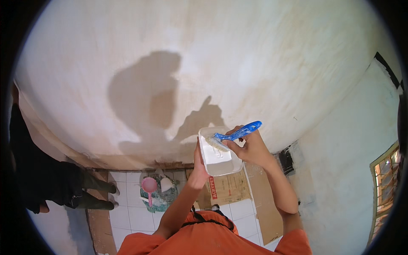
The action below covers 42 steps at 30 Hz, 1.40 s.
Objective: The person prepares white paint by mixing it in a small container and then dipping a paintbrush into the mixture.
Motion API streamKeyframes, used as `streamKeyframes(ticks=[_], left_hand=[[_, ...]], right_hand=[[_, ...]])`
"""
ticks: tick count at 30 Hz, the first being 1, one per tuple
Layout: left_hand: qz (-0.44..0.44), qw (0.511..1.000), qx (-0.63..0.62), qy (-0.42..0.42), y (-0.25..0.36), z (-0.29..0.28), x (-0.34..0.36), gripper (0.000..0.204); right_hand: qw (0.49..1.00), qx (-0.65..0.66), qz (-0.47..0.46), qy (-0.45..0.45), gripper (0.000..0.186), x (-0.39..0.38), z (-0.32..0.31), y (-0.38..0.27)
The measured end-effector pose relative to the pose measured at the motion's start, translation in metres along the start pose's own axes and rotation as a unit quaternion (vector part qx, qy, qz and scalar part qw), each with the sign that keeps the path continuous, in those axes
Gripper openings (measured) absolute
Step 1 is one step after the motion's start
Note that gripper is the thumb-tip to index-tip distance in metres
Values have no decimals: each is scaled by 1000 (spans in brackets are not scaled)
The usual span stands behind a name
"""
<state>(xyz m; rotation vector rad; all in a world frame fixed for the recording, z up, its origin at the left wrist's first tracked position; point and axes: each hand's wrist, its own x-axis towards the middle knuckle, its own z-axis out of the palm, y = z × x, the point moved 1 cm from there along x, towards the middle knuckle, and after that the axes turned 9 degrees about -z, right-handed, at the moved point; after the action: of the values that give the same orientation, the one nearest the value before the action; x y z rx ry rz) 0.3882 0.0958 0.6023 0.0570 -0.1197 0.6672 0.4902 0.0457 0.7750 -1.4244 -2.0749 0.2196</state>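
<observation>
My left hand (198, 166) grips the left side of a clear plastic tub (231, 168) from below, most of its fingers hidden behind it. White paint (216, 158) covers part of the tub's bottom. In my right hand (250, 148) is a paintbrush (240, 131) with a blue, paint-smeared handle, the fingers wrapped round it near the bristles. Its pale bristles point down to the left, inside the tub's upper part; whether they touch the paint I cannot tell. Behind the tub rises a patchy off-white wall (272, 76) bearing my shadow.
On the white-tiled floor (123, 212) lie a pink dipper (149, 185), a white scoop-like container (166, 184) on a green paint-spattered sheet (159, 199), and flattened cardboard (231, 189). A person in dark clothes (51, 178) stands at left. A barred window (384, 187) is at right.
</observation>
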Motion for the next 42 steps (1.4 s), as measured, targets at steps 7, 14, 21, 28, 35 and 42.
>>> streamKeyframes(ticks=[7,14,21,28,35,42], left_hand=[[31,998,39,25,6,16,2,61],[46,996,77,-25,5,23,6,62],[31,997,70,1,10,38,13,64],[13,998,37,-53,13,57,14,60],[-3,999,27,-41,17,59,18,58],[-4,998,51,-41,19,59,16,67]], right_hand=[[998,38,-21,34,16,2,-10,-7],[999,5,-45,1,15,3,-26,-7],[998,33,-2,52,14,14,-36,-17],[999,40,22,15,11,23,-36,-19],[999,36,9,-26,11,29,-38,-15],[997,49,7,-54,13,30,-40,-24]])
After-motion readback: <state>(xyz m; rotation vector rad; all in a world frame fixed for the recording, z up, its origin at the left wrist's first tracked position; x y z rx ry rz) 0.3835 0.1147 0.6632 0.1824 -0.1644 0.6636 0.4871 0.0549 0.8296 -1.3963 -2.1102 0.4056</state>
